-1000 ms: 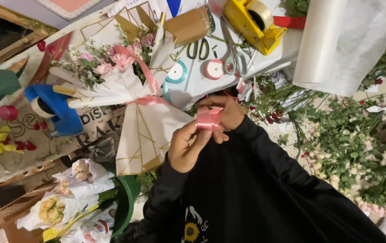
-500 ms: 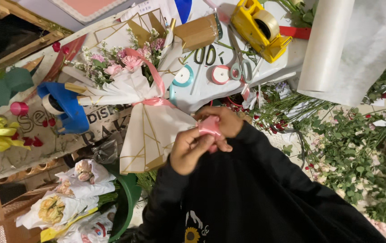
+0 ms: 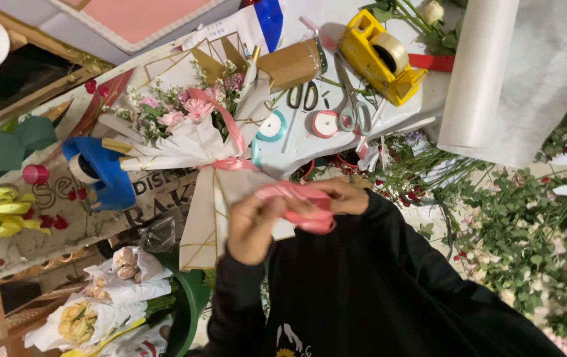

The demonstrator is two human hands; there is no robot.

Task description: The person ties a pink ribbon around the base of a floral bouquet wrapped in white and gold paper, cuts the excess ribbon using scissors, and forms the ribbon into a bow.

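Observation:
My left hand [image 3: 254, 225] and my right hand [image 3: 344, 197] hold a pink ribbon [image 3: 300, 210] between them, looped and stretched sideways in front of my black top. Just beyond the hands lies a bouquet [image 3: 184, 122] of pink and small white flowers. It is wrapped in white paper with gold lines, and a pink ribbon band [image 3: 229, 162] is tied round its neck. The bouquet's lower paper sits right behind my left hand.
On the white table [image 3: 422, 109] lie a yellow tape dispenser [image 3: 379, 56], two pairs of scissors [image 3: 349, 99], ribbon spools [image 3: 325, 123] and a brown paper roll [image 3: 290, 64]. A big white wrap roll [image 3: 479, 73] stands right. A blue dispenser [image 3: 98, 168] is left, cut greenery [image 3: 522, 238] right, small bouquets [image 3: 108, 297] lower left.
The ribbon was a small upright fold pinched between my hands; now it is pulled wider and flatter, with my hands a little further apart. The view has shifted slightly.

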